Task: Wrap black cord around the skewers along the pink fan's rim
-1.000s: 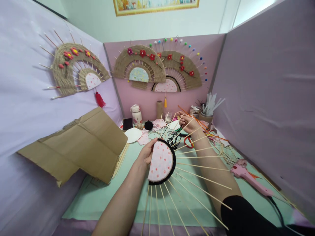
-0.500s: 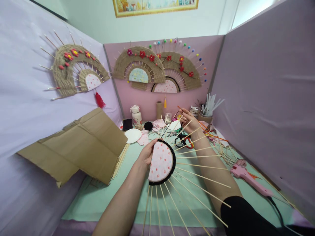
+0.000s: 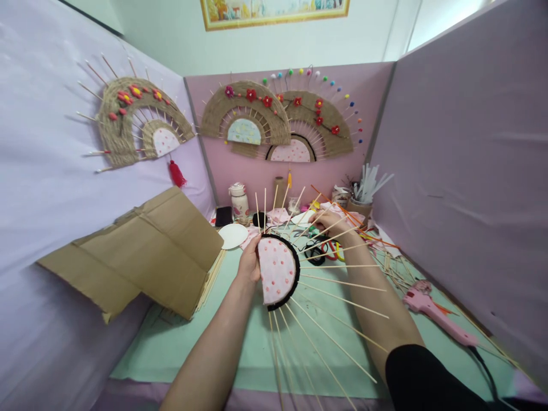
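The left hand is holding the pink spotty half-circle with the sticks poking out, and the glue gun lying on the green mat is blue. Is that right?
Not quite. The glue gun lying on the green mat is pink, not blue, as the head view shows. The rest holds: the left hand is holding the pink spotty half-circle with the sticks poking out.

Lilac cloth-covered partition panels (image 3: 462, 142) close in the left and right of the frame, with a pink back panel (image 3: 257, 171) at centre. Above it rises a pale green wall (image 3: 171, 34) bearing a gold-framed picture (image 3: 274, 11) at the top. A mint-green mat (image 3: 205, 342) covers the table at the bottom.
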A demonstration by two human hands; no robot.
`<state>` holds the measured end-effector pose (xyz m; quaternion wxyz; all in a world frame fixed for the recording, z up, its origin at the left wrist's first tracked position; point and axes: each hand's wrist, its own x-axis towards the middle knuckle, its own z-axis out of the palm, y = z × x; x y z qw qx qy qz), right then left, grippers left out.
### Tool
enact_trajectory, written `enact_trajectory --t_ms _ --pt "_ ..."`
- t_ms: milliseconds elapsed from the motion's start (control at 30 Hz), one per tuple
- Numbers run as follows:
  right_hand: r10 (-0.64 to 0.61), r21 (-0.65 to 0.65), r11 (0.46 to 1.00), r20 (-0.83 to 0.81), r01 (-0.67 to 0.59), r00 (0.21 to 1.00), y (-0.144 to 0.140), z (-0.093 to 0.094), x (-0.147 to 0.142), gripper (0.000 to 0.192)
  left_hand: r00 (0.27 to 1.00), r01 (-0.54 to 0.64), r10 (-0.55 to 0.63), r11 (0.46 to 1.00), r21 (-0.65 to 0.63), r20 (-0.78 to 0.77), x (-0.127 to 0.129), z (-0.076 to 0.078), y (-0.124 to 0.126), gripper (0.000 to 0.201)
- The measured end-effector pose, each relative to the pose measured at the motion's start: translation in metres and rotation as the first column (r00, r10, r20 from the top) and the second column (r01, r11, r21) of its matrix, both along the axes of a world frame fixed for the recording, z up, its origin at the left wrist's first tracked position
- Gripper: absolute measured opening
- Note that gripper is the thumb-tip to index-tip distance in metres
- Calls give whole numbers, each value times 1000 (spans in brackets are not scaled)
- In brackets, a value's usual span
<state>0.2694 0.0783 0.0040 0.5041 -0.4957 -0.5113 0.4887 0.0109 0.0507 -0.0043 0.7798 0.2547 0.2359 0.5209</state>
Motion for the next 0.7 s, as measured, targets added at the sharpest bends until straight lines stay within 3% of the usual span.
enact_trajectory --t_ms 100,200,300,433,533,700 --pt "149 -126 984 165 -129 975 -11 -2 1 1 999 -38 37 999 34 20 0 2 -1 17" --pt "348 -218 933 351 -285 870 -18 4 -3 4 996 -83 82 996 42 34 0 3 -1 15" --pt "404 -157 912 495 -379 769 -16 12 -13 20 997 -75 74 996 46 24 0 2 -1 17" --pt "371 63 902 393 -427 842 -11 14 -42 36 999 -39 39 998 46 8 1 1 -2 20" --pt "462 175 846 232 -504 856 -13 14 -67 36 1000 -29 29 998 53 -5 3 1 -3 21" --pt "568 36 819 85 -572 819 -25 19 -86 35 994 -90 94 993 74 -53 5 -1 -4 18"
